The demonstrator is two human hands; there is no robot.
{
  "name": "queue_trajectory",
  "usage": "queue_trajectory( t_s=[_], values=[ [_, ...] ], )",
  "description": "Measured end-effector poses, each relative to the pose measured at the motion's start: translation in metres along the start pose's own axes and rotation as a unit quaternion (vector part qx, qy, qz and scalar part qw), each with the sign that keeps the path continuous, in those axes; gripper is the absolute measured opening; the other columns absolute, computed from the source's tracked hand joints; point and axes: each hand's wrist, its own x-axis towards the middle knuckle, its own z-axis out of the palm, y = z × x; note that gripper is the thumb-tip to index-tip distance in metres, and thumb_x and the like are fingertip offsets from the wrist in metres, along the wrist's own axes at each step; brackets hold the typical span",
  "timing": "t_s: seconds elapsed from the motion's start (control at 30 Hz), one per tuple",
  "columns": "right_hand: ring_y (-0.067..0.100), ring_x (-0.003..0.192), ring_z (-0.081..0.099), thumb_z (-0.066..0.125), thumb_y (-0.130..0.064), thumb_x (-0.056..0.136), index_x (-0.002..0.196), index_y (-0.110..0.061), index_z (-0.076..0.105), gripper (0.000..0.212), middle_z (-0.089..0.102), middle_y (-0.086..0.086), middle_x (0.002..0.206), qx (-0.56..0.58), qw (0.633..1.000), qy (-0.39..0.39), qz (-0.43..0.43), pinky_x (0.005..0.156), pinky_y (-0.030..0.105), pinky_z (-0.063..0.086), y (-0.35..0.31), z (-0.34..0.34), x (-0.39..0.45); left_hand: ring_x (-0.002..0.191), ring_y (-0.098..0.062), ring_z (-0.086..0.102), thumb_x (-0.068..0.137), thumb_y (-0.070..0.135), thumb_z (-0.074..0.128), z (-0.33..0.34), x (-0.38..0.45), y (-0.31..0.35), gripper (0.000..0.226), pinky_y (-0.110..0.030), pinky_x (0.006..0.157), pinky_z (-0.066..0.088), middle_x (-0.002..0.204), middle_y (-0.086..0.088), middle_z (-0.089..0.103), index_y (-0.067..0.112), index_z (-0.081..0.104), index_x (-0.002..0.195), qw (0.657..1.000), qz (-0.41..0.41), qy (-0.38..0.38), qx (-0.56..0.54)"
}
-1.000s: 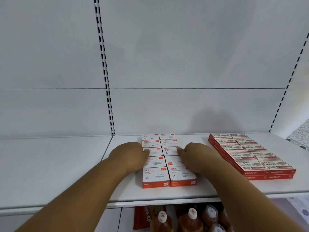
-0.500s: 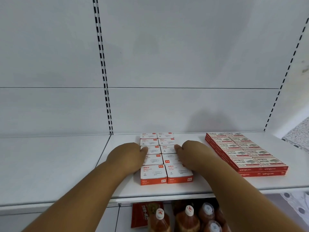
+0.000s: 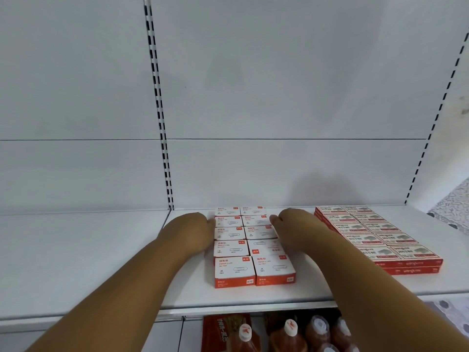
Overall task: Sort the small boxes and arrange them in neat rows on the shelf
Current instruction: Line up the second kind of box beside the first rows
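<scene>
Where the white shelf (image 3: 253,295) carries them, paper-clip boxes (image 3: 250,240) lie in two columns of five. Left hand (image 3: 191,228) and right hand (image 3: 291,226) flank the block, fingertips touching its sides; finger curl indeterminate. Staple boxes (image 3: 375,235) stacked right.

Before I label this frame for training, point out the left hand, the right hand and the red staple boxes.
left hand (image 3: 194,231): head view, back of hand.
right hand (image 3: 291,224): head view, back of hand.
red staple boxes (image 3: 375,237): head view, top face.

Both forearms are bare to the frame's edge, with no sleeves, and the hands (image 3: 189,231) wear no gloves.
</scene>
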Motion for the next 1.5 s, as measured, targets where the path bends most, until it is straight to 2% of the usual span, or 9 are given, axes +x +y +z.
queue_trajectory(
  t_s=[0.13,0.3,0.57,0.67,0.8,0.97,1.23,1.37,1.5],
  values=[
    [0.023,0.105,0.057,0.028,-0.038,0.104,0.118,-0.011,0.060,0.044,0.062,0.008,0.117,-0.021,0.999,-0.033,-0.025,0.087,0.032,0.043,-0.006,-0.001,0.014,0.086,-0.017,0.052,0.103,0.039,0.030,-0.002,0.009,0.002,0.040,-0.028,0.074,0.037,0.088,0.004,0.058,0.028,0.045,0.068,0.999,0.023,-0.028,-0.022],
    [0.022,0.101,0.060,0.032,-0.040,0.102,0.105,-0.014,0.064,0.041,0.066,0.006,0.111,-0.025,0.999,-0.019,-0.027,0.086,0.032,0.045,-0.007,0.005,0.018,0.088,-0.017,0.057,0.102,0.040,0.029,0.012,0.025,-0.002,0.035,-0.031,0.074,0.041,0.098,0.003,0.065,0.023,0.057,0.089,0.999,0.038,-0.013,0.025],
    [0.020,0.092,0.059,0.032,-0.039,0.102,0.096,-0.014,0.061,0.039,0.066,0.005,0.103,-0.022,0.999,-0.024,-0.026,0.083,0.032,0.047,-0.007,0.006,0.018,0.088,-0.019,0.057,0.102,0.040,0.030,0.014,0.027,-0.001,0.033,-0.031,0.076,0.043,0.098,0.001,0.065,0.025,0.053,0.083,0.999,0.040,-0.014,0.022],
    [0.023,0.096,0.061,0.029,-0.043,0.102,0.102,-0.011,0.064,0.047,0.065,0.006,0.102,-0.008,1.000,-0.016,-0.020,0.086,0.035,0.049,-0.008,0.002,0.011,0.085,-0.019,0.058,0.103,0.041,0.029,0.009,0.017,0.003,0.040,-0.030,0.075,0.044,0.085,0.002,0.060,0.025,0.048,0.072,1.000,0.028,-0.001,0.002],
    [0.017,0.078,0.060,0.025,-0.052,0.101,0.078,-0.018,0.056,0.052,0.059,-0.001,0.077,-0.011,1.000,0.016,-0.020,0.072,0.030,0.045,-0.001,0.000,-0.015,0.074,-0.017,0.061,0.101,0.050,0.026,0.006,-0.013,0.001,0.052,-0.030,0.070,0.047,0.073,0.003,0.061,0.019,0.054,0.070,0.999,0.031,0.016,0.019],
    [0.015,0.073,0.054,0.032,-0.055,0.099,0.074,-0.021,0.050,0.046,0.055,-0.004,0.075,-0.019,0.999,-0.007,-0.024,0.062,0.029,0.036,0.005,0.004,-0.039,0.072,-0.013,0.062,0.100,0.053,0.031,0.008,-0.029,-0.003,0.053,-0.029,0.064,0.044,0.073,0.003,0.065,0.020,0.059,0.070,0.998,0.039,-0.038,0.004],
    [0.019,0.088,0.057,0.028,-0.049,0.101,0.092,-0.021,0.057,0.041,0.063,0.001,0.095,-0.033,0.999,-0.025,-0.033,0.074,0.031,0.041,0.001,0.004,-0.031,0.078,-0.015,0.062,0.100,0.049,0.031,0.014,-0.016,0.001,0.046,-0.030,0.069,0.046,0.080,0.004,0.065,0.020,0.059,0.077,0.999,0.026,-0.029,0.009],
    [0.019,0.086,0.056,0.029,-0.046,0.101,0.091,-0.021,0.058,0.039,0.065,0.002,0.098,-0.042,0.998,-0.025,-0.031,0.074,0.030,0.040,-0.001,0.006,-0.028,0.074,-0.015,0.058,0.100,0.042,0.033,0.018,-0.012,0.003,0.040,-0.029,0.064,0.040,0.078,0.004,0.063,0.020,0.056,0.075,0.999,0.021,-0.023,0.013],
    [0.021,0.095,0.058,0.028,-0.041,0.103,0.106,-0.015,0.062,0.042,0.065,0.005,0.109,-0.061,0.997,-0.037,-0.034,0.076,0.028,0.040,-0.005,0.002,-0.031,0.070,-0.014,0.057,0.097,0.036,0.035,0.018,-0.011,0.000,0.037,-0.029,0.060,0.038,0.076,0.003,0.062,0.018,0.058,0.074,1.000,0.012,-0.023,-0.007]
  ],
)
